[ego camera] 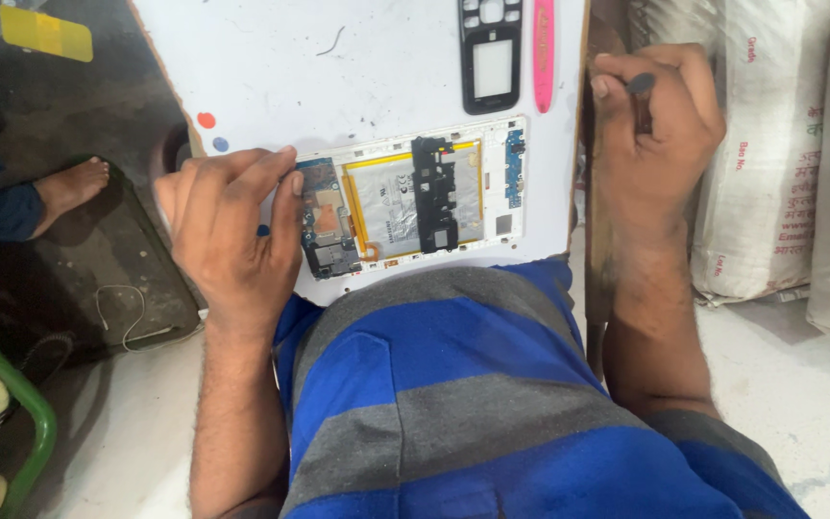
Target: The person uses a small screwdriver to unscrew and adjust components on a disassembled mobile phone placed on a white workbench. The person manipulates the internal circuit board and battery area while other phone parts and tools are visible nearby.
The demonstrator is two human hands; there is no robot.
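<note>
Right hand grip: the right hand [653, 125] is curled into a loose fist around a small dark tool [641, 85], pinched between thumb and forefinger. Only the tool's rounded dark end pokes out, so its kind is hard to tell.

Right hand spot: it sits at about 2 o'clock from the opened phone, just off the right edge of the white board [338, 77], not touching the phone.

Left hand grip: the left hand [232, 226] isn't clenched on anything. It lies flat with the fingers spread, fingertips [295, 183] pressing on the left end of the opened phone [415, 197].

Opened phone: lies back-up on the board, right in front of the person, long side running 9 to 3 o'clock. White frame, silvery battery with a yellow rim in the middle, a black bracket across it, circuit boards at both ends.

At 12 o'clock from the phone: a black keypad phone frame [490, 53] with an empty screen window, and just beside it, toward 1 o'clock, a pink flat tool [544, 48] lying upright on the board.

At 10 o'clock: a red dot and a blue dot near the board's left edge.

Further out: white sacks [770, 173] at 3 o'clock, a bare foot [74, 187] of someone else at 9 o'clock, a green frame [31, 413] at 8 o'clock. The person's blue and grey striped shirt [453, 384] fills 6 o'clock.
</note>
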